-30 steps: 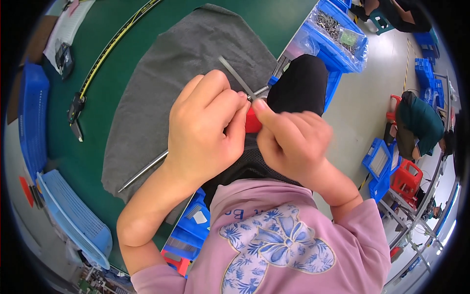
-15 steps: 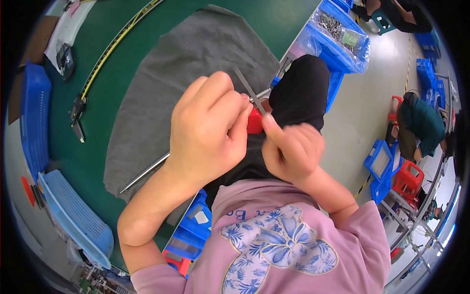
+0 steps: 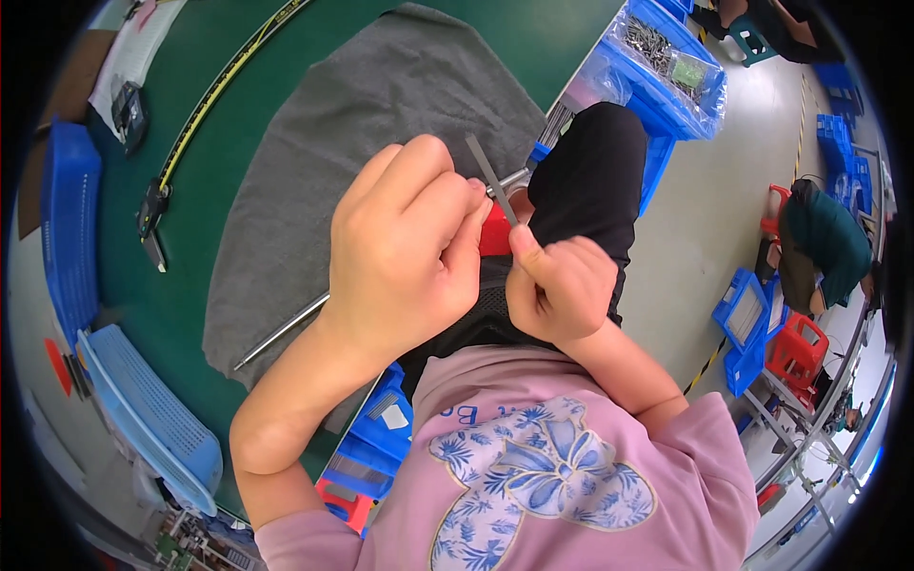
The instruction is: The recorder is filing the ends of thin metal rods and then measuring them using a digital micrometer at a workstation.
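My left hand (image 3: pixel 405 238) is closed, its thumb and fingers pinching a slim metal rod (image 3: pixel 519 177) whose end shows past the fingertips. A similar length of rod shows beyond the wrist over the cloth; the hand hides the middle, so I cannot tell if it is one piece. My right hand (image 3: pixel 562 285) grips a thin flat grey file (image 3: pixel 492 181) with the thumb along its near end. The file slants up and left across the rod, close to my left fingertips. Underneath lies a dark grey cloth (image 3: pixel 381 95) on the green table (image 3: pixel 219 38).
A caliper (image 3: pixel 152 209) and a yellow-black tape measure (image 3: pixel 211 95) lie at the left. Blue baskets (image 3: pixel 152 409) line the far left edge. Blue bins (image 3: pixel 666 114) with bagged metal parts stand at the upper right. A co-worker (image 3: pixel 828 238) sits at the right, near a red stool (image 3: pixel 798 347).
The file has shifted slightly across the rod, its tip a little further right. My right hand has moved slightly left; my left hand keeps its place.
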The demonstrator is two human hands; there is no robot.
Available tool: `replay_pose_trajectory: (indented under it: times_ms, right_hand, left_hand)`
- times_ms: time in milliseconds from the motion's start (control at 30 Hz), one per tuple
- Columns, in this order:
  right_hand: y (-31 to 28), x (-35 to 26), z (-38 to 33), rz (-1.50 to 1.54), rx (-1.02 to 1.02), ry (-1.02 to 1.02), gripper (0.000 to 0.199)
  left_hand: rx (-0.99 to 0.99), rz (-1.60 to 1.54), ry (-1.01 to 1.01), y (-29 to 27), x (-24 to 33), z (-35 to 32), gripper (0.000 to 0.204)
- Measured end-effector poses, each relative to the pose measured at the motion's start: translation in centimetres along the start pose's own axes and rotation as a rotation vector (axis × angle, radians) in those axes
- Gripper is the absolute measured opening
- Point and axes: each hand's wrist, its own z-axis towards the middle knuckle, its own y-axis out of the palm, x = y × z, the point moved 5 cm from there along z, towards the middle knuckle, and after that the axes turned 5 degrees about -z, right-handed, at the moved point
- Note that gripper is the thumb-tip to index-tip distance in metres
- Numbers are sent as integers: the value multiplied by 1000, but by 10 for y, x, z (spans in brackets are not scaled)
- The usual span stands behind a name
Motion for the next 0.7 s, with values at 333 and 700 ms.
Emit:
replay_pose_trajectory:
  times_ms: [333,700]
  right_hand:
    - [-1,-1,19,24,9,-47,38]
    - [4,-3,20,10,14,-50,35]
  left_hand:
    - [-1,11,19,-2,0,2,14]
    - [-23,-4,-14,-2,0,-1,15]
